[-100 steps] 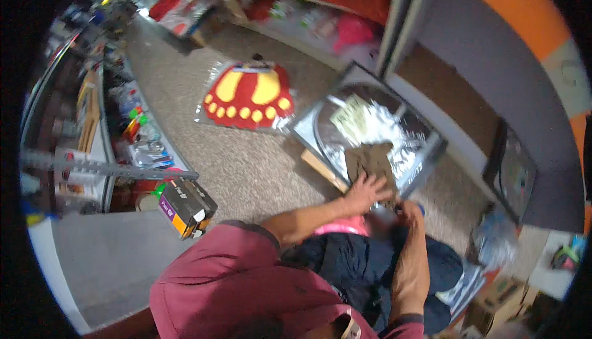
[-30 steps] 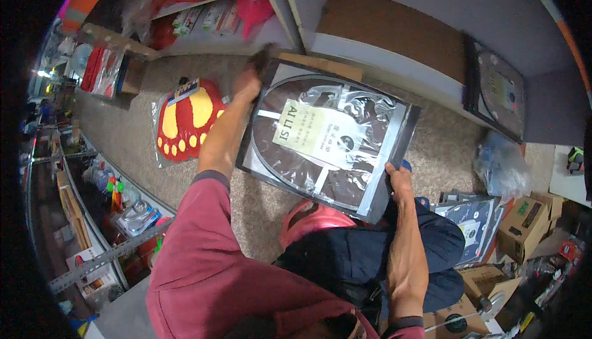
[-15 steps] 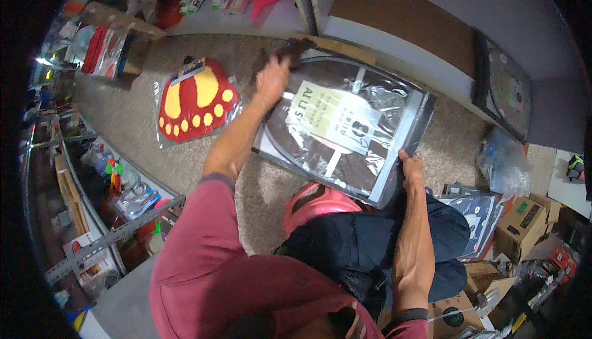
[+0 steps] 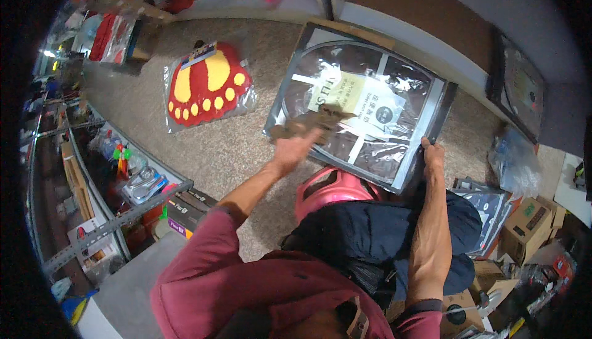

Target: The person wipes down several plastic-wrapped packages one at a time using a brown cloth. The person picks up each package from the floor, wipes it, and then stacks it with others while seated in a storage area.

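Observation:
A flat, clear-plastic-wrapped package [image 4: 404, 80] with a dark padded item and a pale printed card inside leans tilted in front of me. My right hand [image 4: 433, 152] grips its right edge, the thumb on top. Closed round a crumpled brown rag [image 4: 327, 120], my left hand [image 4: 296, 152] is over the package's near left part, the rag lying across the plastic and partly over the card. The rag and fingers are somewhat blurred. Below the package stands a pink plastic stool [image 4: 330, 200], half covered by my dark trousers.
To the left on the speckled floor lies a red foot-shaped mat [image 4: 206, 86] with yellow patches, in clear wrap. Metal shelving [image 4: 123, 231] with small goods runs along the left. Similar flat packages [image 4: 487, 212] and cardboard boxes [image 4: 525, 231] stand at the right. Another package [image 4: 518, 86] leans against the wall.
My left hand with the rag has moved from the package's far left corner down toward me, onto its near left part. My right hand keeps its hold; the whole view has shifted slightly.

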